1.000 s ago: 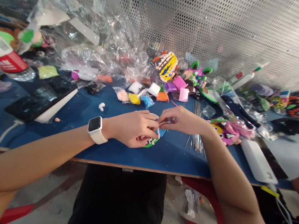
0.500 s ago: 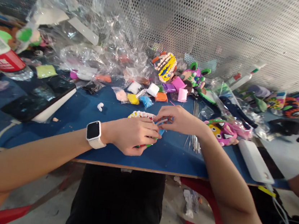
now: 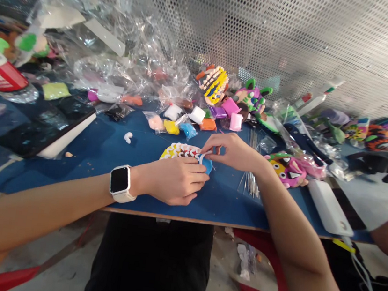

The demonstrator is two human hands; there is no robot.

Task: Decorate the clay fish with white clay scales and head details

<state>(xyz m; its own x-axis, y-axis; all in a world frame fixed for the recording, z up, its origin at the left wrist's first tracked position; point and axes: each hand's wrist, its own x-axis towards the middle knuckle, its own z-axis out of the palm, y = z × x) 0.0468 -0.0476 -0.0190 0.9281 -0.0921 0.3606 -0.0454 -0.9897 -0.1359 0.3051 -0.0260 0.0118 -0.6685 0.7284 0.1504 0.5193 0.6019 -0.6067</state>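
Observation:
On the blue table lies a clay figure (image 3: 175,151) with rows of white, yellow and red curved pieces and a blue end (image 3: 207,165). Draped over its near side is my left hand (image 3: 177,181), its fingers curled and steadying it; much of the figure is hidden underneath. My right hand (image 3: 227,150) is at the figure's right end, thumb and fingertips pinched on a thin white clay strip (image 3: 202,157) against the blue part. A small lump of white clay (image 3: 128,137) sits apart to the left.
Packets of coloured clay (image 3: 188,130) lie behind the figure. Thin wires (image 3: 251,183) and a pink clay figure (image 3: 291,171) are to the right, near a white power bank (image 3: 330,207). A dark tablet-like device (image 3: 46,127) and a bottle (image 3: 3,72) stand left. Plastic bags (image 3: 119,65) pile behind.
My left hand has shifted slightly down, so more of the clay figure's scaled top shows. The right fingertips have come closer down onto the blue end with the white strip.

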